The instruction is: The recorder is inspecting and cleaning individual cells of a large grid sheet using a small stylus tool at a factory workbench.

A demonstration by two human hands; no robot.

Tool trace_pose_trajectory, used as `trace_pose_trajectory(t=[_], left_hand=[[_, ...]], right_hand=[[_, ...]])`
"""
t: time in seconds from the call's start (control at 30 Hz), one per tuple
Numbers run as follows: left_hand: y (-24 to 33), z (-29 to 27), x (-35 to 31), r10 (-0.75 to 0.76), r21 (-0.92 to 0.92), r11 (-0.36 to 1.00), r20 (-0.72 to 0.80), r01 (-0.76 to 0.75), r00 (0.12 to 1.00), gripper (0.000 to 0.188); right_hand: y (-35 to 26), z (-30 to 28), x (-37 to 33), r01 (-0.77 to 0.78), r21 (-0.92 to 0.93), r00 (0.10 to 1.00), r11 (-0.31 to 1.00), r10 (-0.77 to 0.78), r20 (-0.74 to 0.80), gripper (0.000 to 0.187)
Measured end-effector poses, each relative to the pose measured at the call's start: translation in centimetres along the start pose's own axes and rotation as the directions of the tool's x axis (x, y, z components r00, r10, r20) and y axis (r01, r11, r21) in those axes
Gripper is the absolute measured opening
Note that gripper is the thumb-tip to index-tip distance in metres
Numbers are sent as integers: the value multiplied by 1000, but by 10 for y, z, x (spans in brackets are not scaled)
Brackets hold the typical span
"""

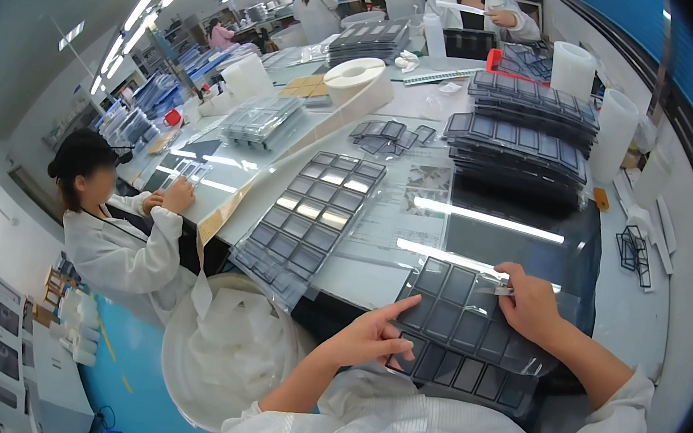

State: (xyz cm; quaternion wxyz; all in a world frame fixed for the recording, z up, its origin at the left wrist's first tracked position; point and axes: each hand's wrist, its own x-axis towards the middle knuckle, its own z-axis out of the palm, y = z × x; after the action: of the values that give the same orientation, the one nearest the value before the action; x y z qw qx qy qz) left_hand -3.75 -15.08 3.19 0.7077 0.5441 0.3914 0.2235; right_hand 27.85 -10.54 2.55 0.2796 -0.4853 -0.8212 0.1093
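Note:
In front of me lies a dark grey plastic tray (pixel 456 312) divided into rectangular pockets. A second tray of the same kind (pixel 465 375) shows below it, nearer my body. My left hand (pixel 371 336) is at the left edge of these trays, its index finger stretched out to the upper tray and its other fingers partly bent. Over the upper tray's far right part, my right hand (pixel 529 304) pinches a small, thin metallic tool (pixel 493 291); its exact kind is too small to make out. Clear film sticks out around the tray.
Left of my trays lies another pocketed tray (pixel 312 217) with clear film. Stacked dark trays (pixel 520 143) stand at the back right, near loose black frames (pixel 636 254). A white bin (pixel 230 358) holds pale strips. One co-worker (pixel 129 224) sits left, another (pixel 480 12) is across the table.

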Motion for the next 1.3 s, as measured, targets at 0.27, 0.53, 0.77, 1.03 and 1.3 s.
trace_pose_trajectory(t=[0.27, 0.53, 0.77, 1.03, 1.3], left_hand=[[17, 19, -35, 6, 69, 998, 9, -7, 1000, 73], [38, 30, -72, 105, 326, 928, 235, -180, 966, 21], [45, 33, -111, 338, 576, 710, 227, -405, 914, 18], [75, 34, -171, 365, 824, 485, 114, -293, 924, 15], [72, 21, -201, 302, 777, 610, -49, -154, 952, 15]], right_hand=[[8, 6, -2, -12, 38, 1000, 999, 11, 17, 42], [7, 2, -2, 24, 99, 1000, 995, -23, -7, 36], [9, 5, -6, 60, 71, 997, 996, -57, -42, 34], [2, 6, -6, 37, 102, 999, 994, -33, -36, 34], [8, 7, -10, 145, 87, 985, 986, -136, -104, 34]])
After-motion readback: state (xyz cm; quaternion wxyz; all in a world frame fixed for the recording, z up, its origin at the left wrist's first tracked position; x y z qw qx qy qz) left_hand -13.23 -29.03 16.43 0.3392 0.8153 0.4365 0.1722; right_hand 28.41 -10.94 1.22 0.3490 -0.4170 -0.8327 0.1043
